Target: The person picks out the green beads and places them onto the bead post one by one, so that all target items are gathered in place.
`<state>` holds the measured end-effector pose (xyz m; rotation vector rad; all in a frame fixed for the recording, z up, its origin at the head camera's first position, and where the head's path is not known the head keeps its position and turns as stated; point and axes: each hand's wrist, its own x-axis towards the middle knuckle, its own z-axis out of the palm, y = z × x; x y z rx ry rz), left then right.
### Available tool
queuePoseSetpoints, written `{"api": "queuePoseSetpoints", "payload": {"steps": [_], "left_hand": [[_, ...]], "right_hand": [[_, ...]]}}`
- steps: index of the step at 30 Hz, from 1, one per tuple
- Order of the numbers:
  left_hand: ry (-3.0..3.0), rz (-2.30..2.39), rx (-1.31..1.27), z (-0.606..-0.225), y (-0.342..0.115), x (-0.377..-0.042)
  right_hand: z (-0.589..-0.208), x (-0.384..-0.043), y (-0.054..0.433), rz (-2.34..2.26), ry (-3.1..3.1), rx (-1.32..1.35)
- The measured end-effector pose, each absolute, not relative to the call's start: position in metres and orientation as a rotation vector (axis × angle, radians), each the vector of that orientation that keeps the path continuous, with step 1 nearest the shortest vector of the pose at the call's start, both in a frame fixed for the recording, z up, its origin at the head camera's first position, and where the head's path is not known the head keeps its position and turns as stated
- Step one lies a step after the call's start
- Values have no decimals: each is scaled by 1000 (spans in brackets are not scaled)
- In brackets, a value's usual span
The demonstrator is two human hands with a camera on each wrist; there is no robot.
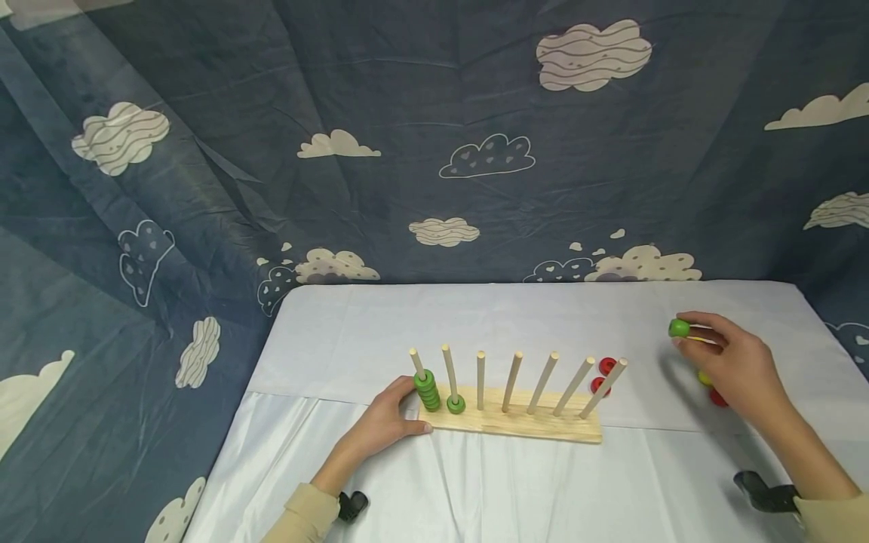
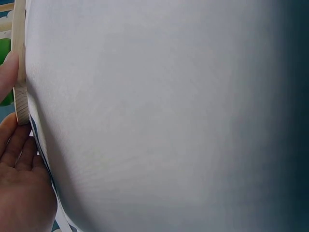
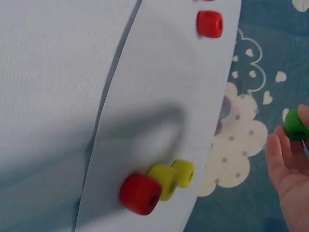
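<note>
A pale wooden peg board (image 1: 498, 424) with several upright pegs stands on the white cloth. On its leftmost peg is a stack of green beads (image 1: 427, 391), and a green bead (image 1: 456, 405) sits at the foot of the second peg. My left hand (image 1: 383, 415) grips the board's left end, thumb along the front edge and fingers behind. Off to the right, my right hand (image 1: 743, 369) pinches another green bead (image 3: 295, 124) between thumb and fingertips, raised above the cloth. In the left wrist view only the board's end (image 2: 21, 104) and part of that hand appear.
Two red beads (image 1: 607, 366) lie behind the board's right end. Beneath the right hand are a red bead (image 3: 141, 194) and two yellow beads (image 3: 163, 181), partly hidden in the head view. A dark cloud-patterned curtain (image 1: 407, 196) hangs behind the white-covered table (image 1: 516, 317).
</note>
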<state>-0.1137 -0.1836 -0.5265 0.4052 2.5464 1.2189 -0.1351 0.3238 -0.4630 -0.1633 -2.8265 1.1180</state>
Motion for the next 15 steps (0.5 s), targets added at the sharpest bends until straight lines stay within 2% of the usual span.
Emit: {"api": "queuePoseSetpoints", "payload": {"steps": [15], "left_hand": [[2544,1223,395,-527,-183,-113]], "right_hand": [[-435,-119,294,1141,-2685,-60]]}}
